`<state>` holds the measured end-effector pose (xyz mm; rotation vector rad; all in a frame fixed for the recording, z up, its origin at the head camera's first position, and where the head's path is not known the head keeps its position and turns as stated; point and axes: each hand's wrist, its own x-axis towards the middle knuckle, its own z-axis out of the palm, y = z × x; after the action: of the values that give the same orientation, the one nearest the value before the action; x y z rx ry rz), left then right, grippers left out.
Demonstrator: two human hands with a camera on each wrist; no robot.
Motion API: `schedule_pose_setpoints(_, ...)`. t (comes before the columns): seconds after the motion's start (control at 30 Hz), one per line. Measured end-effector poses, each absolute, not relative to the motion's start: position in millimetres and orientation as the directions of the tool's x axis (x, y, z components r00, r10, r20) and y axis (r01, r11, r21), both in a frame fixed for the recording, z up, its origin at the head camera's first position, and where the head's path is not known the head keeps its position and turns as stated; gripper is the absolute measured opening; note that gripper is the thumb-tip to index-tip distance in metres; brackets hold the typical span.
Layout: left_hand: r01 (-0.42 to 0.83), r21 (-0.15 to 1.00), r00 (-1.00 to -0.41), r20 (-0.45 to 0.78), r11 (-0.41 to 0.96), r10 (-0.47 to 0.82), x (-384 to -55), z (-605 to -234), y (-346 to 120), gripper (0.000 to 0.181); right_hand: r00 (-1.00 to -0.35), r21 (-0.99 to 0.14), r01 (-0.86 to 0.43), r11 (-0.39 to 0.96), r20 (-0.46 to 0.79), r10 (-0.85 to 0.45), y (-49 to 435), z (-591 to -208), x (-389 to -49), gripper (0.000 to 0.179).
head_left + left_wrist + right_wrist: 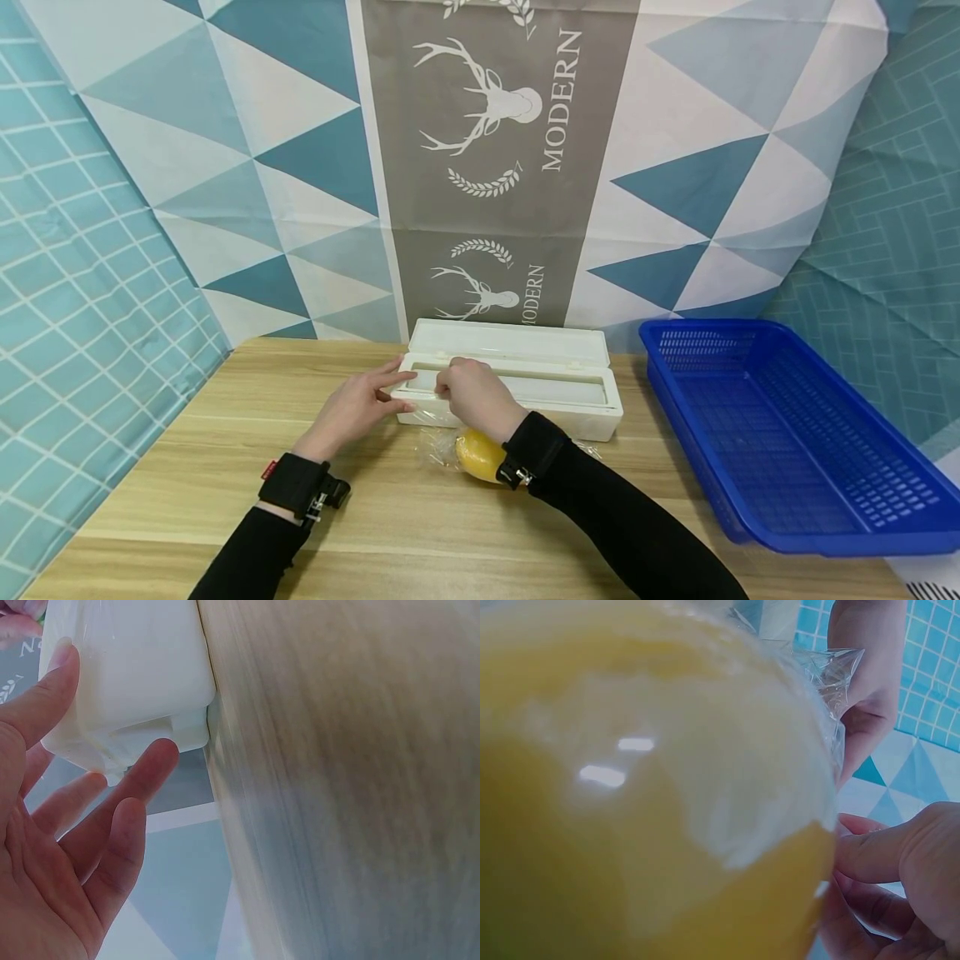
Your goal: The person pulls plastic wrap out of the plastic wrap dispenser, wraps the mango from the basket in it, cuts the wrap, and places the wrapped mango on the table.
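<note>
A long white cling film box lies on the wooden table, its lid raised at the back. My left hand is at the box's left end, fingers loosely spread and thumb at the front edge. Over the left part of the box's top recess, my right hand has its fingers curled. It pinches a small piece, mostly hidden by the fingers; a bit of green shows in the left wrist view. Below the right wrist lies a smooth yellow fruit under clear film. The fruit fills much of the right wrist view.
A blue plastic basket stands to the right of the box. Behind the table hangs a patterned cloth with triangles and deer heads. Tile-patterned sheets cover both sides.
</note>
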<state>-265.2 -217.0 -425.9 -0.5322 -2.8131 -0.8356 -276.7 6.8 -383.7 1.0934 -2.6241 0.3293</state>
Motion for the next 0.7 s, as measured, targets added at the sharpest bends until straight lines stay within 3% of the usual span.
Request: schedule_pose_setpoints(0.7, 0.364, 0.491, -0.93, 0.232, 0.791, 0.285, -266.6, -426.3, -216.2, 0.054, -0.675, -0.102, -0.718, 0.688, 0.341, -0.654, 12.1, -384.0, -276.7, 0.019)
